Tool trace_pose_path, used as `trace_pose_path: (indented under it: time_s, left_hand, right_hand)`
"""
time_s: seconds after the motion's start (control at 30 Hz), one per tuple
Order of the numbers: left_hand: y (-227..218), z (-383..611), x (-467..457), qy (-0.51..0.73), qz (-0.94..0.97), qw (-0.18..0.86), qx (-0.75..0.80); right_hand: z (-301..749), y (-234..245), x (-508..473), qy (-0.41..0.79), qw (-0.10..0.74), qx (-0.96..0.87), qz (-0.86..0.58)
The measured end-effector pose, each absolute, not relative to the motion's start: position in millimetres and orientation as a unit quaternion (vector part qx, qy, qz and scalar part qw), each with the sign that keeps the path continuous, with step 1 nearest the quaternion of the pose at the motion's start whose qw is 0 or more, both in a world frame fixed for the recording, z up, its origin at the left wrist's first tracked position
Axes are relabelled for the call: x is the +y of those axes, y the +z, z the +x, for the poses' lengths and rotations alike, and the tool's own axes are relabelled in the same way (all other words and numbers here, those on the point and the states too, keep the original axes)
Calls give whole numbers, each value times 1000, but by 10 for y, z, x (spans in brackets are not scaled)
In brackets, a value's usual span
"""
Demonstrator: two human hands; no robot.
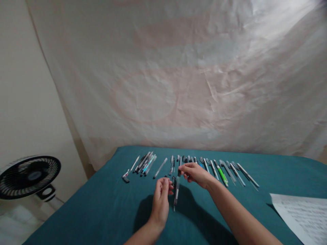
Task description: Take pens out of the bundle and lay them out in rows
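My right hand [195, 173] pinches the top of a clear pen with a black cap [177, 189], which hangs tip down over the teal cloth. My left hand [161, 200] is just to the left of the pen, fingers curled together near a small dark piece [173, 180] beside the barrel; whether it grips that piece I cannot tell. Behind both hands a row of several pens [224, 172] lies side by side across the cloth, with a tighter bunch of pens [145, 164] at the left end.
The teal cloth [102, 211] covers the table. A printed sheet of paper [304, 214] lies at the right edge. A black fan [28, 177] stands on the floor to the left. A pale creased sheet hangs as a backdrop behind the table.
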State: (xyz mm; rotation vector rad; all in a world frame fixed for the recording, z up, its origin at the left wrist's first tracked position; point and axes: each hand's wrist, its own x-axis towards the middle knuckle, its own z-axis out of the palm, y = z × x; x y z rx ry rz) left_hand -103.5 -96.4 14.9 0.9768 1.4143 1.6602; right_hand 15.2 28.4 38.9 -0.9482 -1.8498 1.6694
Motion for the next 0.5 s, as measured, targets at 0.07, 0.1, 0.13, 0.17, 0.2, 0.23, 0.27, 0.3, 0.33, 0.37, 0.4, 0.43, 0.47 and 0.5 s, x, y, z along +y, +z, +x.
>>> trace_pose_path:
  time_s: [0.07,0.1,0.13,0.17,0.2,0.23,0.27,0.3,0.33,0.37,0.4,0.43,0.47,0.5]
  left_hand:
    - [144,-1144,-884,655,383,324,565]
    - [137,-1206,-839,648,396,299,577]
    - [129,-1270,-792,634,415,269,595]
    - [118,-1336,-746,611,442,236,613]
    - [105,-1401,-699,585,467,199,632]
    - [90,-1466,-652,565,484,178,644]
    - [74,-1529,-603,547,497,164,654]
    - [56,-1590,-552,530,508,154,662]
    - [39,-1650,-497,513,519,145,669]
    - [23,-1706,-437,494,531,134,676]
    - [10,-1758,-372,474,544,119,682]
    - [0,-1804,-303,455,555,104,689]
    - [-6,-1842,-231,436,564,88,696]
    - [-11,-1870,-157,417,571,73,703]
  right_hand:
    - [169,296,354,568,218,-691,-390]
    - [168,244,378,552,206,-699,-406]
    - [159,190,394,539,196,-705,-418]
    - [144,138,404,526,189,-710,-428]
    - [125,90,409,508,183,-717,-441]
    - [102,48,411,487,178,-725,-453]
    - [78,12,410,463,174,-734,-466]
    - [55,-16,408,438,172,-742,-477]
    - [34,-36,404,412,171,-751,-487]
    - [16,-50,399,386,170,-759,-497]
    - [2,-58,391,361,169,-765,-505]
    - [-9,-60,382,339,167,-770,-514]
    - [-17,-59,372,319,164,-774,-522]
    - [-22,-56,361,302,160,-777,-528]
